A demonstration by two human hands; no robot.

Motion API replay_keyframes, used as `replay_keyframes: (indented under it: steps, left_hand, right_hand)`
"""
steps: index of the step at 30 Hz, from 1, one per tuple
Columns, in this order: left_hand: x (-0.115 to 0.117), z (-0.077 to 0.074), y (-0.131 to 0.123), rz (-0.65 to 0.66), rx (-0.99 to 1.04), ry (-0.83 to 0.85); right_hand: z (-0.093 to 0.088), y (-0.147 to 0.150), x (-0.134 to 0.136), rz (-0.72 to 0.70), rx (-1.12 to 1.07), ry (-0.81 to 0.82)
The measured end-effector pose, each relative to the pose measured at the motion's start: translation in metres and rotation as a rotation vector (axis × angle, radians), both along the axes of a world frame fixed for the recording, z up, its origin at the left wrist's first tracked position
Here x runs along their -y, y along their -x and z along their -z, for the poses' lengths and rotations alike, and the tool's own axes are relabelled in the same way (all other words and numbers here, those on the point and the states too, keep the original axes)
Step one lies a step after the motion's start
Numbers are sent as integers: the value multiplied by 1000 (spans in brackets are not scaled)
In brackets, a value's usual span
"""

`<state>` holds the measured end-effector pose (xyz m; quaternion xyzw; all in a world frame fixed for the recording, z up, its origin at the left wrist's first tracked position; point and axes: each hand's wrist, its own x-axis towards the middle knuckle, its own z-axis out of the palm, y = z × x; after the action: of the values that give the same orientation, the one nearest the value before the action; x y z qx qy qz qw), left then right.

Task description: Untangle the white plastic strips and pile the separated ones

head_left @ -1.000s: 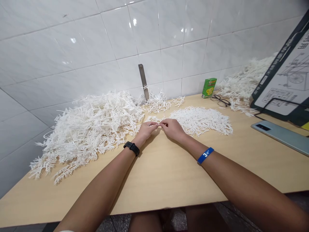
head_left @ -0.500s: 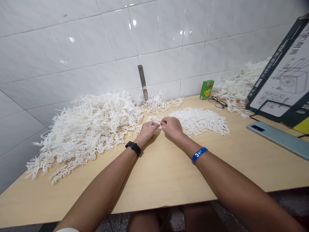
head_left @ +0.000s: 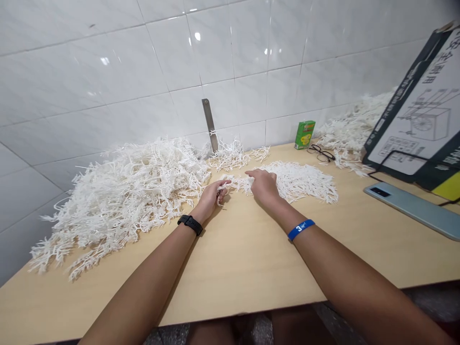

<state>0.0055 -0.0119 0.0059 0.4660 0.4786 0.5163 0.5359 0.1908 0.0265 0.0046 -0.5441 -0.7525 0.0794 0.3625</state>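
Note:
My left hand (head_left: 210, 197) is closed round a white branched plastic piece (head_left: 220, 203), whose thin end hangs below the fingers. To its left spreads a big tangled heap of white branched plastic pieces (head_left: 136, 184). My right hand (head_left: 265, 186) is over the left end of a flatter pile of short white pieces (head_left: 305, 181), index finger stretched out leftward. Its other fingers are partly hidden, and I see nothing held in it. A few loose white bits (head_left: 237, 183) lie between the two hands.
A metal strip (head_left: 210, 125) leans on the tiled wall behind a small white clump (head_left: 230, 155). Rightward stand a green box (head_left: 304, 134), eyeglasses (head_left: 321, 153), another white heap (head_left: 355, 125), a large printed carton (head_left: 413, 124) and a phone (head_left: 413, 210) on the wooden table (head_left: 230, 268).
The hands, fingertips together before, are now apart. My right hand has moved slightly right and stretched its index finger; my left hand has shifted slightly left, with a white piece showing in it.

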Motion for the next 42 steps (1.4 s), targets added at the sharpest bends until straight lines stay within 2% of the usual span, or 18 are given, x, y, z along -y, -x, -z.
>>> replay_keyframes:
  steps: [2,5,9,12,16,21,27,34,42]
  left_hand:
    - [2,1,-2,9,26,-37]
    - [7,0,-5,4,-2,-100]
    - [11,-1,-9,-15,-147,-127]
    - [10,1,-10,-17,-253,-174]
    - [9,4,-8,-43,-373,-255]
    - [10,0,-9,-56,-443,-347]
    - [10,-1,-9,-4,-558,-356]
    - [5,6,-6,-48,-535,-272]
    - [7,3,-6,-80,-400,-122]
  right_hand:
    - [0,4,3,-44,-78,-25]
    - [-1,11,10,-203,-257,5]
    - [-1,21,19,-369,-401,124]
    - [0,23,20,-422,-424,211]
    - [5,22,16,-411,-408,227]
    - [8,23,15,-419,-429,214]
    - [8,22,16,-375,-374,208]
    - [7,20,15,-319,-363,164]
    - [7,20,16,-315,-377,146]
